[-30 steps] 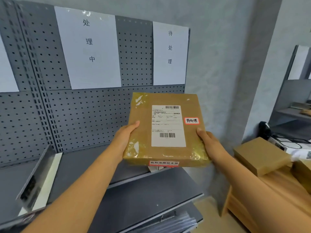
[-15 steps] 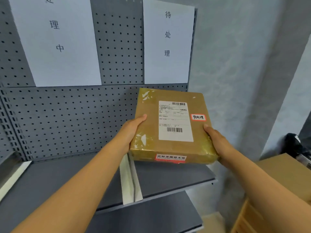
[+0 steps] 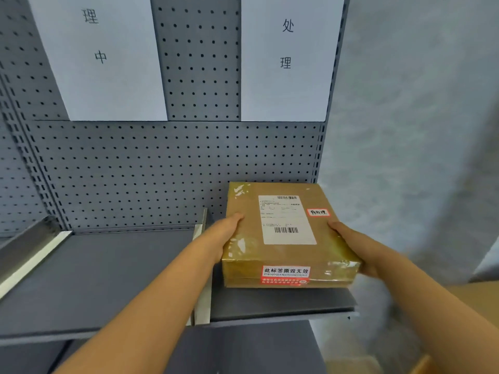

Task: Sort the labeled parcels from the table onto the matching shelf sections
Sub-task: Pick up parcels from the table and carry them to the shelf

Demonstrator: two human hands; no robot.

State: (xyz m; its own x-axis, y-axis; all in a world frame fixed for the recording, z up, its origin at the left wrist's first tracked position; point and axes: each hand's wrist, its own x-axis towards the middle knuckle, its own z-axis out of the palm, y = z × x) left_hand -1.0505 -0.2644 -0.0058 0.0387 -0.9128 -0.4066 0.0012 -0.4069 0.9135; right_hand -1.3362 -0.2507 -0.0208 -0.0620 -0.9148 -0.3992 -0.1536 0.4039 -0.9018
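**Parcel held by 2 hands over the right shelf section**

The left hand grips the left edge of the brown parcel, thumb lying on the top face and the other fingers hidden underneath. The right hand grips the opposite edge the same way, thumb on top near the small red-bordered handwritten tag. Between the 2 thumbs sits the white shipping label with 2 barcodes. On the near side face, below the hands, a red seal sticker wraps the edge. The parcel lies flat at the grey shelf; whether it already rests on the surface cannot be told. Just left of the left hand stands a metal divider, and a 2nd divider stands far to its left. Behind the parcel rises the pegboard back. Above the hands hangs a white paper sign; another sign hangs up and to the left.
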